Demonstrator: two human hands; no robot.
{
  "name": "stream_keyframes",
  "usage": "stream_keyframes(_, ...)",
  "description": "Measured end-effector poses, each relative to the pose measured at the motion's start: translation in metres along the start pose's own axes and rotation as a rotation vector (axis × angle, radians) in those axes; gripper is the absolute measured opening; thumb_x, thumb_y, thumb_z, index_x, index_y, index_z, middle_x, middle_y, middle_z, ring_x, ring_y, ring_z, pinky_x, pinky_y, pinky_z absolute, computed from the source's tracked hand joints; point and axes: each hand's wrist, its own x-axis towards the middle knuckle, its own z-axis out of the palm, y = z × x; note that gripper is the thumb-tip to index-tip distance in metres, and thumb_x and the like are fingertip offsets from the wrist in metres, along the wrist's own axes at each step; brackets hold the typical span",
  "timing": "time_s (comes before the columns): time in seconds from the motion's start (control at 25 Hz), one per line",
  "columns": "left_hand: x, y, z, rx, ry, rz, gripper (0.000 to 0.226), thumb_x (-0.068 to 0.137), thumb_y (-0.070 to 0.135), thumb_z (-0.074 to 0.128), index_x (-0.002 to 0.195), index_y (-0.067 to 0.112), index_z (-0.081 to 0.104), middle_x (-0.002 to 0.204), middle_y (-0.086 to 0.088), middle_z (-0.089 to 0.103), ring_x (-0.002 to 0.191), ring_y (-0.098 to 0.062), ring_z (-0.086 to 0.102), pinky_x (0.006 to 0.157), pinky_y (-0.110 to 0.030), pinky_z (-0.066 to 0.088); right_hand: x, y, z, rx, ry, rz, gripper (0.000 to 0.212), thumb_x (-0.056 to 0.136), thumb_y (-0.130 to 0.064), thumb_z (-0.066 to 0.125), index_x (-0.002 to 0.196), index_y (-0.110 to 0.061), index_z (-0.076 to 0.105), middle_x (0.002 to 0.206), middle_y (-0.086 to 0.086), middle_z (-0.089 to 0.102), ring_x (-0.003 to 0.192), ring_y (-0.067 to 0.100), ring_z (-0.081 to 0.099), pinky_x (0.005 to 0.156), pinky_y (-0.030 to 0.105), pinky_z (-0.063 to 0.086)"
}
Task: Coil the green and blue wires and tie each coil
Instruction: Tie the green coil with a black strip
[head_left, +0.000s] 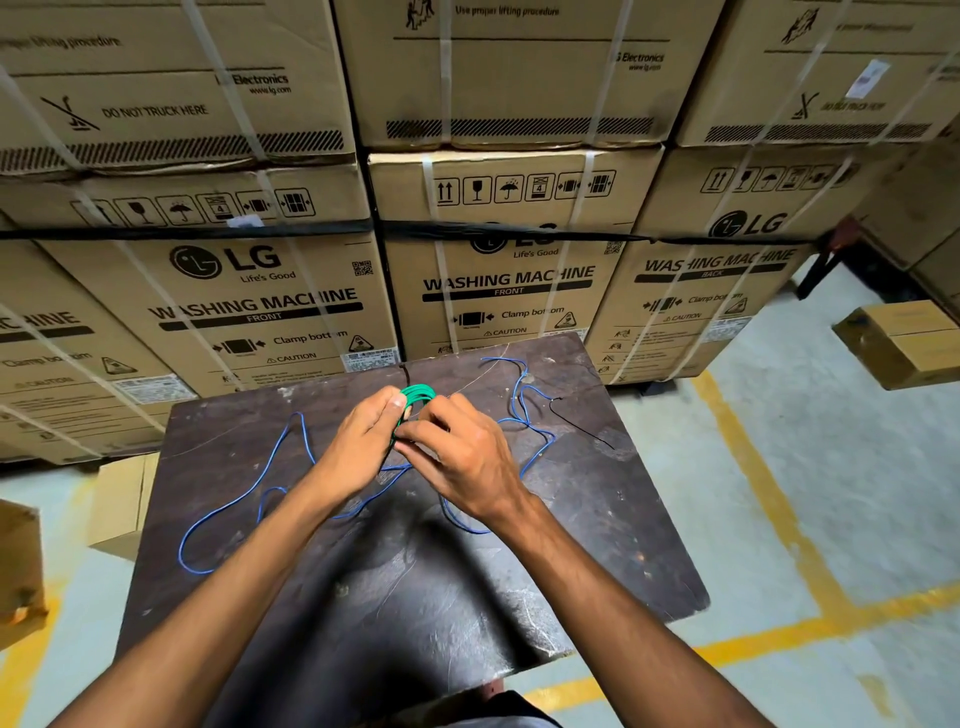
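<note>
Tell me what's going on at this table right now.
A person holds a green wire coil between both hands above a dark table. The left hand grips the bundle, and the right hand pinches at it; a black tie sticks up from the coil. The blue wire lies loose and uncoiled across the table, with another black tie beside it.

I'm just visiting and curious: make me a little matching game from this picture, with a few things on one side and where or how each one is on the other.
Things:
1. green wire
2. blue wire
3. black cable tie
4. small cardboard box

States:
A. lying alone on the table, right of the hands
B. on the floor at far right
C. coiled, held in both hands
D. loose, sprawled across the table

Pairs: 1-C, 2-D, 3-A, 4-B
</note>
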Motion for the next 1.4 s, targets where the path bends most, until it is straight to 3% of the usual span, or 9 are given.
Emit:
stream_keyframes(0.12,0.001,-0.003,-0.002,-0.016,0.001,0.001,0.033,0.110,0.022,0.040,0.078,0.016,0.046,0.074,0.006,0.047,0.069,-0.009,0.041,0.067,-0.034,0.036,0.001,-0.002,0.000,-0.012,0.009,-0.014,0.008,0.096,-0.013,0.072,0.099,-0.011,0.079,0.086,0.006,0.060,0.076,0.023,0.048,0.063,0.030,0.041)
stream_keyframes(0.24,0.001,-0.006,-0.003,-0.031,0.005,0.001,0.034,0.110,0.023,0.040,0.077,0.020,0.045,0.069,0.012,0.046,0.065,-0.007,0.040,0.065,-0.035,0.035,0.001,-0.002,0.000,0.081,0.017,0.051,0.005,0.095,-0.012,0.074,0.098,-0.010,0.078,0.092,0.007,0.062,0.079,0.026,0.052,0.069,0.031,0.045)
stream_keyframes(0.36,-0.002,-0.005,0.002,0.005,0.014,0.036,0.032,0.109,0.023,0.039,0.079,0.013,0.044,0.071,0.010,0.045,0.064,-0.003,0.040,0.065,-0.030,0.035,0.004,-0.005,-0.001,0.307,0.072,0.267,0.005,0.092,-0.011,0.076,0.097,-0.009,0.078,0.099,0.005,0.066,0.090,0.025,0.058,0.082,0.037,0.050)
stream_keyframes(0.48,-0.005,-0.006,0.009,0.080,0.056,0.112,0.031,0.108,0.026,0.038,0.082,0.009,0.043,0.073,0.005,0.044,0.068,-0.008,0.040,0.066,-0.029,0.034,0.015,-0.011,-0.001,0.481,0.136,0.558,0.009,0.093,-0.016,0.070,0.088,-0.011,0.075,0.091,0.001,0.066,0.087,0.019,0.062,0.079,0.045,0.052)
stream_keyframes(0.68,-0.007,-0.002,0.014,0.177,0.164,0.227,0.026,0.104,0.026,0.034,0.085,0.012,0.042,0.072,0.005,0.043,0.065,-0.013,0.034,0.064,-0.030,0.026,0.030,-0.021,-0.005,0.665,0.134,0.900,0.014,0.082,-0.022,0.066,0.080,-0.013,0.076,0.091,0.014,0.061,0.076,0.011,0.057,0.076,0.034,0.047)
stream_keyframes(0.88,-0.008,-0.003,0.012,0.212,0.182,0.244,0.025,0.105,0.025,0.034,0.085,0.013,0.041,0.075,0.001,0.044,0.067,-0.013,0.034,0.064,-0.029,0.024,0.040,-0.019,-0.017,0.739,-0.009,0.900,0.012,0.077,-0.020,0.066,0.069,-0.026,0.073,0.089,0.008,0.057,0.080,0.014,0.057,0.077,0.030,0.045)
stream_keyframes(1.04,-0.010,-0.004,0.011,0.218,0.188,0.261,0.026,0.105,0.025,0.034,0.085,0.011,0.043,0.074,0.004,0.042,0.068,-0.013,0.034,0.064,-0.028,0.024,0.037,-0.017,-0.022,0.774,-0.080,0.851,0.016,0.086,0.002,0.071,0.078,-0.012,0.075,0.088,0.002,0.055,0.082,0.008,0.056,0.076,0.012,0.043)
stream_keyframes(1.2,-0.011,-0.005,0.013,0.237,0.178,0.258,0.023,0.105,0.026,0.033,0.086,0.016,0.040,0.074,0.009,0.040,0.068,-0.012,0.037,0.065,-0.028,0.024,0.039,-0.015,-0.025,0.814,-0.112,0.879,0.020,0.088,0.002,0.071,0.076,-0.014,0.075,0.081,-0.007,0.054,0.082,0.007,0.054,0.075,0.012,0.042)
stream_keyframes(1.4,-0.012,-0.006,0.014,0.263,0.179,0.262,0.022,0.105,0.026,0.033,0.087,0.016,0.041,0.078,0.003,0.043,0.070,-0.015,0.036,0.066,-0.029,0.025,0.039,-0.012,-0.027,0.798,-0.124,0.897,0.009,0.088,0.003,0.068,0.086,0.000,0.077,0.088,0.003,0.056,0.078,0.001,0.056,0.077,0.010,0.042)
